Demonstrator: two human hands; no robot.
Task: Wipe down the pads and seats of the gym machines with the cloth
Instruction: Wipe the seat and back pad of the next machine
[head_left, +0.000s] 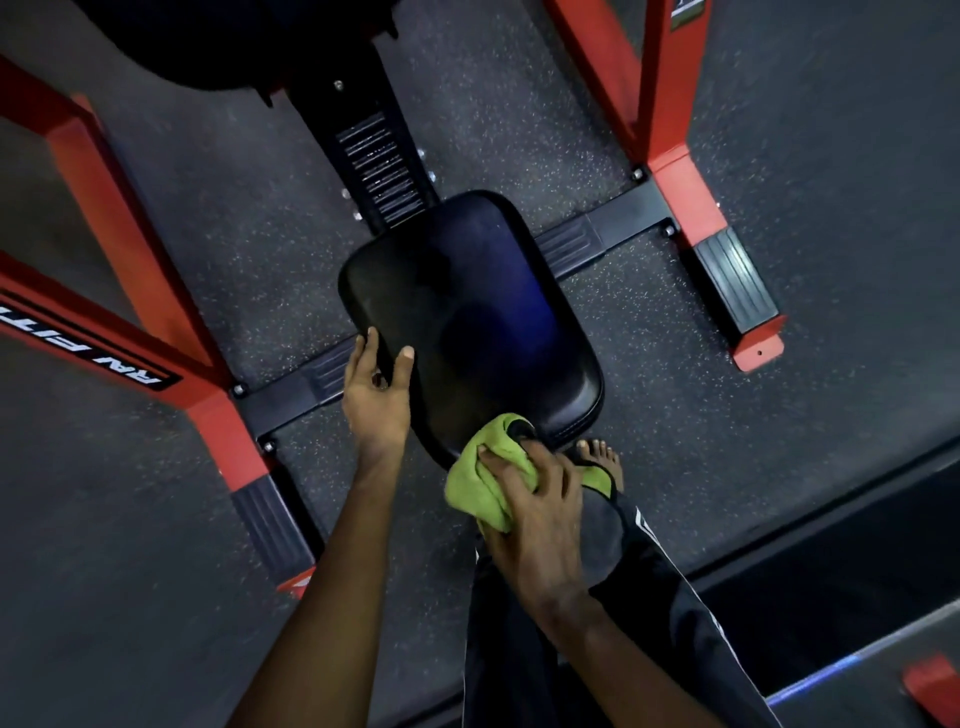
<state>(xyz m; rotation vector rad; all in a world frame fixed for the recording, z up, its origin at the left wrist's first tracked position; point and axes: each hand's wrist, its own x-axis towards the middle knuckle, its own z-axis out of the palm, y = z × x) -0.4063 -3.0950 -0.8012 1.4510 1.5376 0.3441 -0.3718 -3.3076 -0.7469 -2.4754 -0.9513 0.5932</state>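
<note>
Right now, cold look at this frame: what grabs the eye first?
The bright green cloth, bunched in the right hand against the near edge of the black padded seat at centre frame. The left hand grips the seat's left edge, thumb on top. Red machine frame bars flank it on the speckled dark floor, and a bare foot shows just beyond the cloth.
</note>
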